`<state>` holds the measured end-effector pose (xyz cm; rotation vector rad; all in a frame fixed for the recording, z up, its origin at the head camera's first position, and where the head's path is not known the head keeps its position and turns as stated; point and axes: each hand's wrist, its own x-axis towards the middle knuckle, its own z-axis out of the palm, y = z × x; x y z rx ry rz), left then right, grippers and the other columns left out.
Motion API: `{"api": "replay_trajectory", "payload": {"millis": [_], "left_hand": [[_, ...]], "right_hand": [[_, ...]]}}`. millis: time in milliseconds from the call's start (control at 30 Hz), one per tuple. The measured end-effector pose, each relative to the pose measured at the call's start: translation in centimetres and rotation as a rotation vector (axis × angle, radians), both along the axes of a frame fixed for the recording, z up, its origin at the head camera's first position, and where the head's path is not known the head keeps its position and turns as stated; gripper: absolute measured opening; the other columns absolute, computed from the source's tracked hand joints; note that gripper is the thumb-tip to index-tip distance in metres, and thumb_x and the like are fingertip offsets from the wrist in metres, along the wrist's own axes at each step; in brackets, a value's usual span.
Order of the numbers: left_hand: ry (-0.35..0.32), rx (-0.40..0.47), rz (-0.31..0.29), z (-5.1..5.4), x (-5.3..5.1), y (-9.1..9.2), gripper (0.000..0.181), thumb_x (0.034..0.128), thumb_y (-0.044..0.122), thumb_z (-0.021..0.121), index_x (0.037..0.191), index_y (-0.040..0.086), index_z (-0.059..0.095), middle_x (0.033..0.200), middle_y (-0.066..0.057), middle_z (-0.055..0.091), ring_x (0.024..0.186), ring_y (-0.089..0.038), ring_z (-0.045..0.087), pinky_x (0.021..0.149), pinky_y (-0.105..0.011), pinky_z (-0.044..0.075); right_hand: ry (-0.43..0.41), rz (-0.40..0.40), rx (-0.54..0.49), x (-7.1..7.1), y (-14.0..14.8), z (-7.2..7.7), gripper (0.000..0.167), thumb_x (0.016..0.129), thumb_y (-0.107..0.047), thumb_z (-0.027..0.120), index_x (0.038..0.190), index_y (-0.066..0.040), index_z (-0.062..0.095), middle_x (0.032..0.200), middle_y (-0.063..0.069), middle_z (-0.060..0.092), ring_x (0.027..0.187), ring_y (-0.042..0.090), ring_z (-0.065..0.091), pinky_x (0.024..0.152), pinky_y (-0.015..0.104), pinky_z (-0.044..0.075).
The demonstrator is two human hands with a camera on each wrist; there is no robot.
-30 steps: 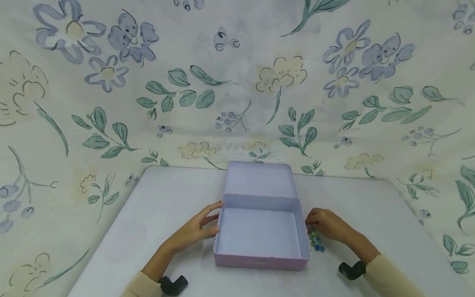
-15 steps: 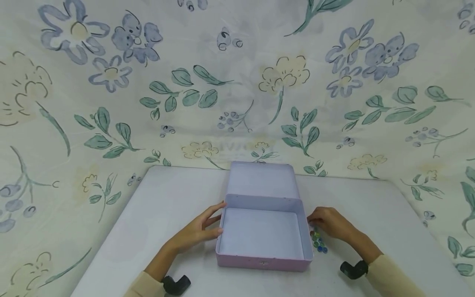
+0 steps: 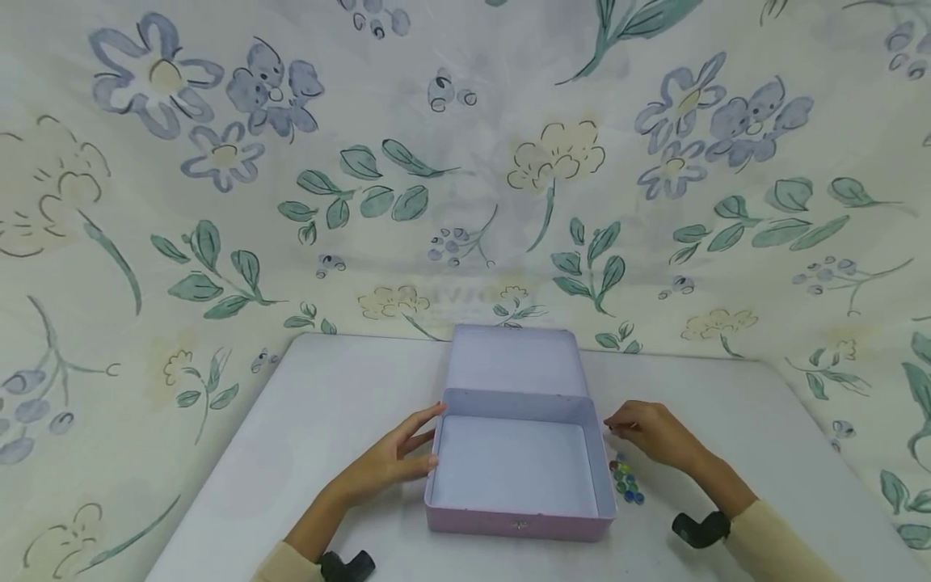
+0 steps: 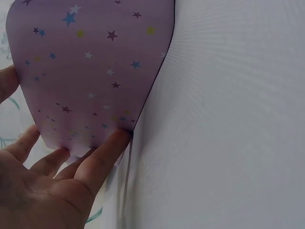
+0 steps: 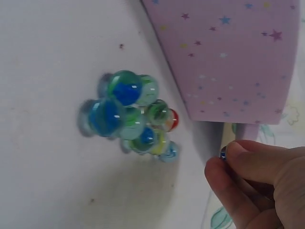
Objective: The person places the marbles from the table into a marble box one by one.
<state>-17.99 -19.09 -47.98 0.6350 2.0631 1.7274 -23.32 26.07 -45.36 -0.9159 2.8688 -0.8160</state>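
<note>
A pink tin box (image 3: 487, 521) with its hinged lid (image 3: 516, 360) laid back stands at mid-table, its pale inside bare. Stars in several colours cover its outer wall (image 4: 105, 71). My left hand (image 3: 385, 465) touches the box's left side with spread, mostly straight fingers. Just off the right side, my right hand (image 3: 658, 432) pinches a small dark-blue marble (image 5: 223, 153) between thumb and forefinger; most of it is hidden. Below that hand, a cluster of glass marbles (image 5: 125, 88) in blue, green, yellow and red lies on the table beside the box.
The white table (image 3: 320, 388) reaches back to a floral cloth (image 3: 480, 162) that hangs behind and along both sides. A black wrist mount (image 3: 701, 529) sits on the right forearm, another (image 3: 347, 566) on the left.
My right hand has lifted slightly away from the marbles, with a marble showing at its fingertips. The left hand keeps its place on the box. The head view has shifted a little.
</note>
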Motion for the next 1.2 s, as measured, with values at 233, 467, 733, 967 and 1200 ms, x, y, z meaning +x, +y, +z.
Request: {"api": "replay_trajectory", "payload": {"millis": [233, 467, 733, 967, 1200], "left_hand": [[-0.024, -0.002, 0.021, 0.1, 0.2, 0.1, 0.076, 0.0976, 0.012, 0.062, 0.16, 0.026, 0.021, 0.17, -0.004, 0.007, 0.15, -0.05, 0.017, 0.11, -0.055, 0.044], [-0.039, 0.018, 0.013, -0.2, 0.1, 0.1, 0.076, 0.0978, 0.014, 0.063, 0.16, 0.028, 0.021, 0.17, -0.004, 0.006, 0.151, -0.049, 0.016, 0.111, -0.054, 0.043], [-0.055, 0.027, 0.026, -0.3, 0.2, 0.1, 0.076, 0.097, 0.015, 0.065, 0.159, 0.03, 0.023, 0.17, -0.004, 0.005, 0.151, -0.049, 0.015, 0.111, -0.055, 0.043], [-0.065, 0.038, 0.021, -0.3, 0.1, 0.1, 0.077, 0.0975, 0.014, 0.064, 0.159, 0.032, 0.022, 0.17, -0.003, 0.004, 0.152, -0.048, 0.014, 0.111, -0.055, 0.043], [-0.056, 0.038, 0.018, -0.3, 0.1, 0.1, 0.077, 0.0975, 0.013, 0.063, 0.16, 0.026, 0.02, 0.17, -0.006, 0.004, 0.151, -0.05, 0.014, 0.111, -0.056, 0.043]], "right_hand": [[0.058, -0.001, -0.033, -0.3, -0.1, 1.7, 0.021, 0.086, 0.005, 0.071, 0.106, 0.001, 0.075, 0.096, 0.005, 0.075, 0.084, 0.014, 0.071, 0.072, 0.02, 0.059], [0.062, -0.023, -0.064, -0.5, -0.8, 3.5, 0.022, 0.087, 0.004, 0.072, 0.108, 0.001, 0.074, 0.097, 0.005, 0.074, 0.085, 0.015, 0.071, 0.074, 0.024, 0.06], [0.07, 0.044, -0.093, -1.3, -3.2, 4.9, 0.021, 0.088, 0.0, 0.072, 0.108, -0.005, 0.076, 0.1, 0.001, 0.075, 0.091, 0.015, 0.071, 0.078, 0.026, 0.061], [0.053, 0.156, -0.112, -1.8, -6.4, 6.3, 0.019, 0.089, -0.001, 0.072, 0.107, -0.003, 0.076, 0.098, 0.001, 0.074, 0.089, 0.011, 0.069, 0.077, 0.023, 0.059], [-0.004, 0.211, -0.092, -2.3, -9.6, 6.7, 0.017, 0.09, -0.004, 0.072, 0.104, -0.008, 0.078, 0.097, 0.001, 0.075, 0.088, 0.009, 0.068, 0.076, 0.021, 0.058]]}}
